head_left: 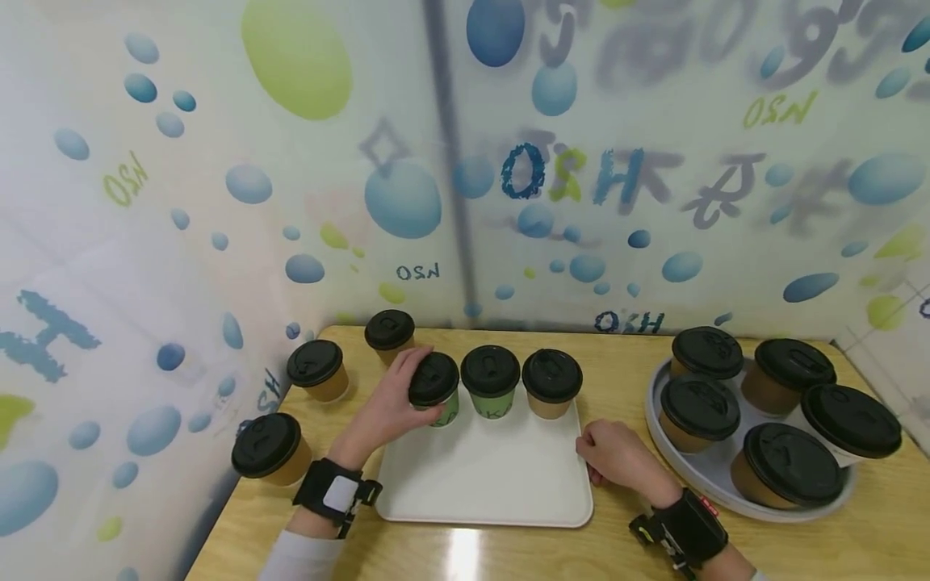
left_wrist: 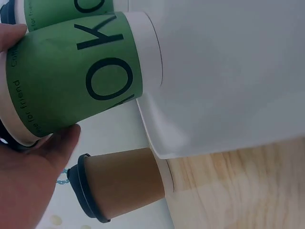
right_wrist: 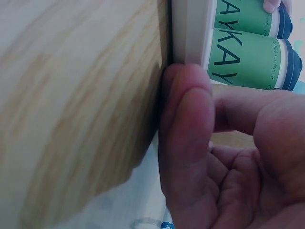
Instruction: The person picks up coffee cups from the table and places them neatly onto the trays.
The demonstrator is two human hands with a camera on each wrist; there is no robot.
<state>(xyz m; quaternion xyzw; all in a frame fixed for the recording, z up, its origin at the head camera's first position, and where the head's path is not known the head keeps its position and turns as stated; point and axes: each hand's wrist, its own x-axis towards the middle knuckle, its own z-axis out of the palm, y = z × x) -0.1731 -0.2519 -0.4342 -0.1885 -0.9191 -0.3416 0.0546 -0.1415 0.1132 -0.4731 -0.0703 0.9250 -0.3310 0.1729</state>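
My left hand (head_left: 395,394) grips a green paper coffee cup (left_wrist: 81,76) with a black lid, at the back left of the white tray (head_left: 487,480). Whether its base touches the tray is not clear. Beside it on the tray stand another green cup (head_left: 492,395) and a brown cup (head_left: 550,395), both black-lidded and upright. At the tray's right edge, my right hand (head_left: 621,456) has its fingers curled and holds the rim; its fingertips (right_wrist: 188,81) lie against the tray's side in the right wrist view.
Three brown cups with black lids stand left of the tray: one at the back (head_left: 390,332), one in the middle (head_left: 320,369) and one nearer (head_left: 270,448). A round grey tray (head_left: 657,428) with several lidded cups sits at right. A printed curtain (head_left: 349,202) rises behind the wooden table.
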